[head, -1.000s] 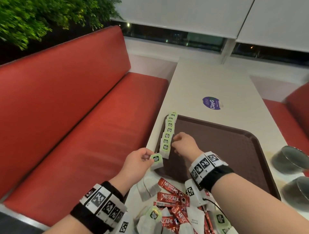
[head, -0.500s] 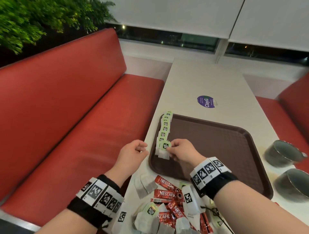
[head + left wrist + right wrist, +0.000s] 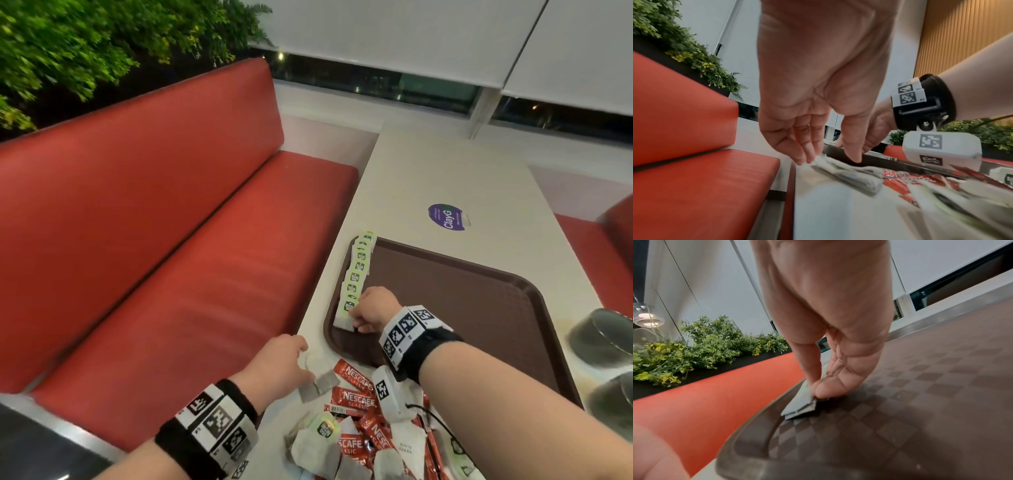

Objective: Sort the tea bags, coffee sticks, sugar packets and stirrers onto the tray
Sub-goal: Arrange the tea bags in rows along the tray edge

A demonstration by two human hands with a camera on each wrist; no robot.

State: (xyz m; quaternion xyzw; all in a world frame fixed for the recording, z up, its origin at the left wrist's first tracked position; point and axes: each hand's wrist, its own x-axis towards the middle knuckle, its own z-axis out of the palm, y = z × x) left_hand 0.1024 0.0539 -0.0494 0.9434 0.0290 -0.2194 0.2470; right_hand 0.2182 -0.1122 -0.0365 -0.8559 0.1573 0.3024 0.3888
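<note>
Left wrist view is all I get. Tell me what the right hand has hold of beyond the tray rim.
Observer: The right hand pinches a flat grey-white tea bag with a green tag, which rests on the brown plastic tray.
Operator: Give me its place on the tray.
Observer: It sits at the near end of a row of green-tagged tea bags that runs along the tray's left rim.
Operator: Report what stands right of the tray.
Observer: Two dark round metal cups stand there on the white table.
</note>
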